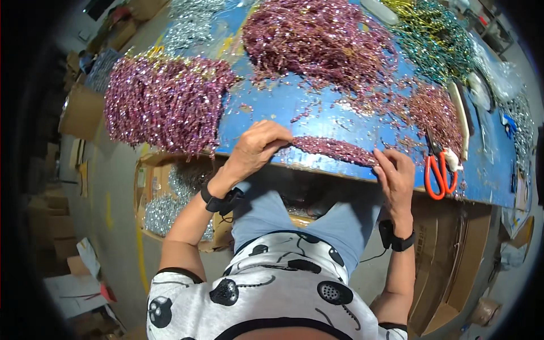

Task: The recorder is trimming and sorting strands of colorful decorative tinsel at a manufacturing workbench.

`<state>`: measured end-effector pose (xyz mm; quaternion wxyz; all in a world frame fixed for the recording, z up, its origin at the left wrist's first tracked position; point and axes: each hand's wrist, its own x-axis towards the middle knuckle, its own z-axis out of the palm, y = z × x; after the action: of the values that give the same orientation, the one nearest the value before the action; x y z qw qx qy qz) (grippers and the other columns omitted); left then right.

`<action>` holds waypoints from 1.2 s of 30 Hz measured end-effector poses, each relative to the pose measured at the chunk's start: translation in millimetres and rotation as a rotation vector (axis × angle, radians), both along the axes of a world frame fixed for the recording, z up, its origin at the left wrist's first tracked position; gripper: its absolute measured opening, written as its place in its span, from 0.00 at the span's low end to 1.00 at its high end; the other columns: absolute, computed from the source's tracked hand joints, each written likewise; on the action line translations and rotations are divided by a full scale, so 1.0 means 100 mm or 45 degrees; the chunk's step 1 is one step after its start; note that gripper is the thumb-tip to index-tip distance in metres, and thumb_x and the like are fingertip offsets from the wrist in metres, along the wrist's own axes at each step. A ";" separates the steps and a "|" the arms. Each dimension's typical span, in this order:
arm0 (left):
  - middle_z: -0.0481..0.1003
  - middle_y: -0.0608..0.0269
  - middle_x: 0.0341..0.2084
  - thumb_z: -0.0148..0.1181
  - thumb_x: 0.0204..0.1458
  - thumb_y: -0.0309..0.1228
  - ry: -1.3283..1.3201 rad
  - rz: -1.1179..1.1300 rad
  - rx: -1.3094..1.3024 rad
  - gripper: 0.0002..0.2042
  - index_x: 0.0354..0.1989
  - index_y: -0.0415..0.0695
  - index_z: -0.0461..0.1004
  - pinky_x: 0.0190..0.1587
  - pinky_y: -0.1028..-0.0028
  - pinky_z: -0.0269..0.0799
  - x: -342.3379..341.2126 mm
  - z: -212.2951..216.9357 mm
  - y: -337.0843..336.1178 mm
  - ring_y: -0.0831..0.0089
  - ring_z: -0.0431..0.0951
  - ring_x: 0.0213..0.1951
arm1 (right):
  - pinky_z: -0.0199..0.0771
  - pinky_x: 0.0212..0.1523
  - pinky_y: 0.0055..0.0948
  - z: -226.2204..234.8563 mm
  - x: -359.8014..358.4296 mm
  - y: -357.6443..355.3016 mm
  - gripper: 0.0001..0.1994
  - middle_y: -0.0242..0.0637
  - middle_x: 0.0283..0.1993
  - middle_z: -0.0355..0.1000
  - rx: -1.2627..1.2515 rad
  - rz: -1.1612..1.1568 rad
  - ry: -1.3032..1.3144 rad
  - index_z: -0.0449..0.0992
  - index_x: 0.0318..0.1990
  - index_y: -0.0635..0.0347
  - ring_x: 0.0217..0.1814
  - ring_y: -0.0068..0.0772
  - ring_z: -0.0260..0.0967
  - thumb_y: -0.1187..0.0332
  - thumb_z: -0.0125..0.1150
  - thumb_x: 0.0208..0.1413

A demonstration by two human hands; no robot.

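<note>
A short bundle of pink tinsel strands (334, 149) is stretched sideways along the front edge of the blue table (255, 113). My left hand (259, 143) pinches its left end between thumb and fingers. At the right end, my right hand (396, 174) closes thumb and fingertips on the tip. Beyond the bundle rises a big tangled heap of the same pink tinsel (317, 42). Left of my left hand, a thick row of pink tinsel strands (164, 105) hangs over the table edge. Scissors with red-orange handles (437, 175) lie right of my right hand.
Silver tinsel (192, 25) lies at the back left, green and gold tinsel (436, 42) at the back right. A coppery pile (433, 110) sits near the scissors. Below the table, a cardboard box (148, 226) holds silver tinsel; another long carton (453, 260) stands at right.
</note>
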<state>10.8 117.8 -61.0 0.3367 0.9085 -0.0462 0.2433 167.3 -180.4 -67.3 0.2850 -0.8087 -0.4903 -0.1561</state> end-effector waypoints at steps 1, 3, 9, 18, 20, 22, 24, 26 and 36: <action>0.79 0.63 0.33 0.63 0.46 0.21 0.023 0.045 -0.019 0.08 0.36 0.44 0.77 0.44 0.69 0.68 -0.01 0.00 -0.01 0.64 0.77 0.38 | 0.64 0.47 0.35 -0.02 0.01 -0.01 0.18 0.35 0.43 0.71 0.036 -0.010 0.041 0.78 0.49 0.53 0.44 0.38 0.66 0.69 0.66 0.47; 0.78 0.63 0.33 0.63 0.46 0.21 0.041 0.106 -0.021 0.08 0.36 0.45 0.78 0.42 0.69 0.67 -0.04 -0.01 -0.02 0.65 0.77 0.38 | 0.64 0.46 0.34 -0.03 -0.01 -0.01 0.17 0.34 0.40 0.72 0.087 -0.031 0.082 0.78 0.48 0.54 0.44 0.36 0.67 0.69 0.67 0.47; 0.78 0.64 0.32 0.62 0.47 0.21 -0.009 0.127 0.070 0.07 0.34 0.45 0.77 0.41 0.69 0.66 -0.04 -0.02 0.04 0.65 0.77 0.37 | 0.65 0.44 0.34 -0.03 0.01 0.03 0.17 0.34 0.38 0.73 0.163 -0.003 0.116 0.79 0.46 0.55 0.41 0.37 0.67 0.71 0.69 0.44; 0.79 0.63 0.33 0.62 0.41 0.17 -0.094 0.099 0.049 0.08 0.28 0.44 0.78 0.43 0.69 0.69 -0.17 -0.07 0.16 0.64 0.78 0.38 | 0.66 0.43 0.35 0.03 -0.02 0.17 0.16 0.39 0.37 0.71 0.075 -0.025 0.046 0.79 0.45 0.56 0.39 0.40 0.67 0.74 0.68 0.46; 0.79 0.63 0.32 0.64 0.42 0.19 -0.132 0.010 0.002 0.07 0.30 0.44 0.78 0.42 0.68 0.69 -0.13 -0.17 0.18 0.64 0.77 0.37 | 0.65 0.44 0.33 -0.06 0.00 0.08 0.15 0.40 0.39 0.69 0.071 -0.017 0.057 0.78 0.47 0.58 0.41 0.40 0.65 0.75 0.65 0.50; 0.78 0.64 0.32 0.65 0.44 0.21 -0.134 0.052 -0.071 0.08 0.34 0.45 0.77 0.42 0.68 0.69 -0.10 -0.17 0.08 0.66 0.77 0.37 | 0.65 0.45 0.33 -0.14 0.01 -0.02 0.15 0.40 0.39 0.68 0.047 0.001 0.050 0.77 0.48 0.61 0.42 0.40 0.65 0.76 0.63 0.51; 0.78 0.65 0.32 0.65 0.46 0.23 -0.120 0.138 -0.049 0.10 0.38 0.46 0.76 0.42 0.68 0.69 -0.14 -0.17 0.00 0.66 0.77 0.36 | 0.65 0.45 0.32 -0.14 -0.01 -0.09 0.15 0.41 0.40 0.68 0.035 0.043 0.094 0.76 0.50 0.62 0.43 0.39 0.64 0.77 0.59 0.54; 0.77 0.65 0.32 0.65 0.47 0.24 -0.175 0.146 -0.029 0.10 0.39 0.46 0.76 0.43 0.67 0.69 -0.18 -0.15 -0.01 0.66 0.77 0.36 | 0.65 0.45 0.32 -0.13 0.00 -0.08 0.15 0.42 0.40 0.68 0.001 0.062 0.082 0.75 0.52 0.62 0.44 0.39 0.64 0.77 0.58 0.55; 0.77 0.58 0.31 0.61 0.42 0.18 -0.141 0.078 0.081 0.10 0.35 0.44 0.78 0.42 0.65 0.69 -0.19 -0.04 0.13 0.58 0.77 0.38 | 0.61 0.58 0.35 0.04 0.00 -0.18 0.16 0.43 0.50 0.68 0.100 -0.149 0.110 0.73 0.54 0.61 0.54 0.42 0.64 0.72 0.58 0.57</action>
<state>-8.5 131.0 -65.1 0.2968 0.9049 -0.0447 0.3016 167.4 -198.5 -63.8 0.3277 -0.8302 -0.4230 -0.1563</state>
